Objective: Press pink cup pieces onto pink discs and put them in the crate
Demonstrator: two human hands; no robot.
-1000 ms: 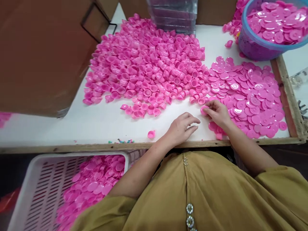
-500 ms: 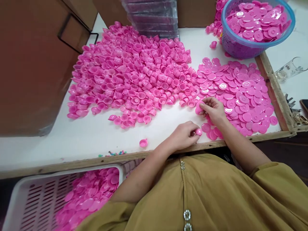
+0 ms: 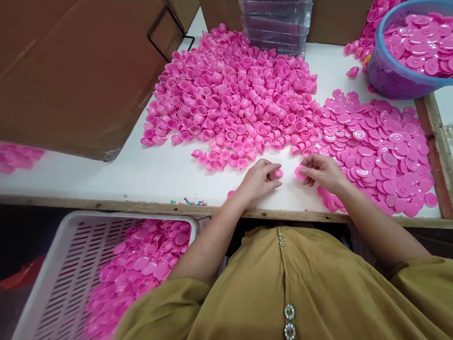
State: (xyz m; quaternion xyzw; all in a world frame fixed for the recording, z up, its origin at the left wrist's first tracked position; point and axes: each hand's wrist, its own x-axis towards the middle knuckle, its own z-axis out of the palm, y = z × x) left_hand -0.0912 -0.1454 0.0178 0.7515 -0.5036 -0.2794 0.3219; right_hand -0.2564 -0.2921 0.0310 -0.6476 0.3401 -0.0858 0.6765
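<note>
Between its fingers my left hand [image 3: 260,182] grips a small pink toy cup [image 3: 278,174], mostly hidden by the fingers. Just to the right, my right hand [image 3: 323,173] pinches a flat round pink saucer [image 3: 299,172] by its edge. Cup and saucer are apart, with a short gap between them. Beyond my hands spreads a big heap of pink toy cups [image 3: 233,94]. On the right lies a wide pile of pink saucers [image 3: 375,146], partly behind my right forearm. Another pink piece [image 3: 230,193] shows beside my left forearm.
A blue basket [image 3: 392,78] of saucers stands at the back right. Below the wooden table edge [image 3: 141,204] is a white slatted crate [image 3: 71,264] holding pink pieces. A large cardboard box [image 3: 71,71] stands left. Clear plastic packs [image 3: 276,28] are stacked behind the cups.
The view has swung left. My right hand has drawn the saucer away from the saucer pile. My left hand has moved the cup away from the table edge, level with the saucer.
</note>
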